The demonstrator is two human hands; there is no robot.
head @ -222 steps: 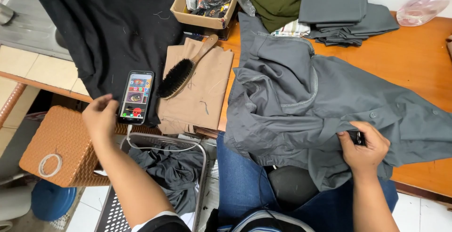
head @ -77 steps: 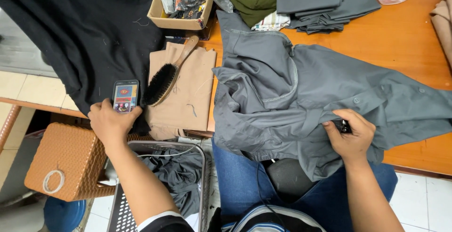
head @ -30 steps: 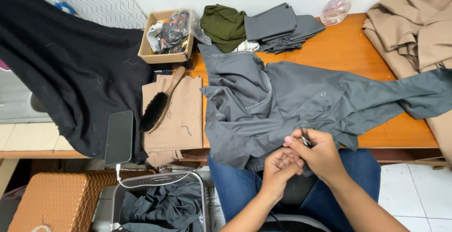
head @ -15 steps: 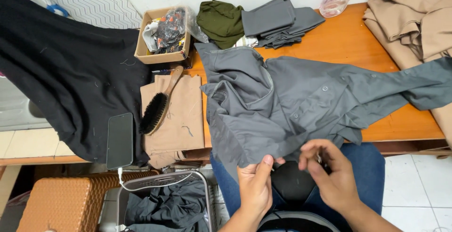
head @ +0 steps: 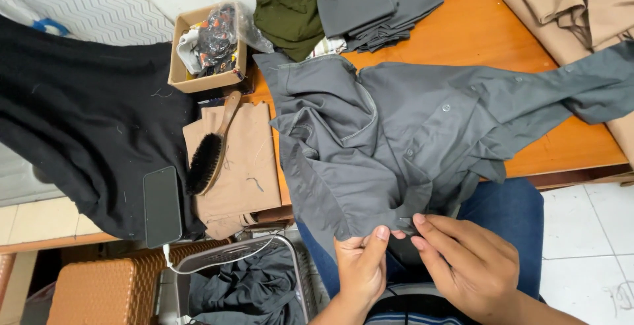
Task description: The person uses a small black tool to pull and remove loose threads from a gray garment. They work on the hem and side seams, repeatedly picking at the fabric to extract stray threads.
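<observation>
Grey cloth fills the near middle of the view: a button-front work shirt (head: pixel 409 140) lies spread over the wooden worktop (head: pixel 502 28), its lower hem hanging off the near edge above the person's lap. The left hand (head: pixel 362 269) pinches that hem between thumb and fingers, clenched on the fabric; the right hand (head: pixel 465 262) meets it just beside, fingertips pressed to the same fold, though whether they hold anything small I cannot tell. The shirt looks light, soft and limp, likely to sag and slide unless taken by a seam, the hem or the collar.

Left of the hands, a wire basket (head: pixel 297 279) holds dark clothing, and a woven brown stool (head: pixel 105 292) sits beside it. Farther on, a dark phone (head: pixel 162 206) rests on black fabric (head: pixel 86 127), next to a clothes brush (head: pixel 210 150) lying on folded tan cloth (head: pixel 241 166). At the far left stands a small open cardboard box (head: pixel 198 81) with plastic-wrapped oddments. Beyond lie an olive garment (head: pixel 287 18), folded grey pieces (head: pixel 370 5) and, far right, tan cloth (head: pixel 568 8).
</observation>
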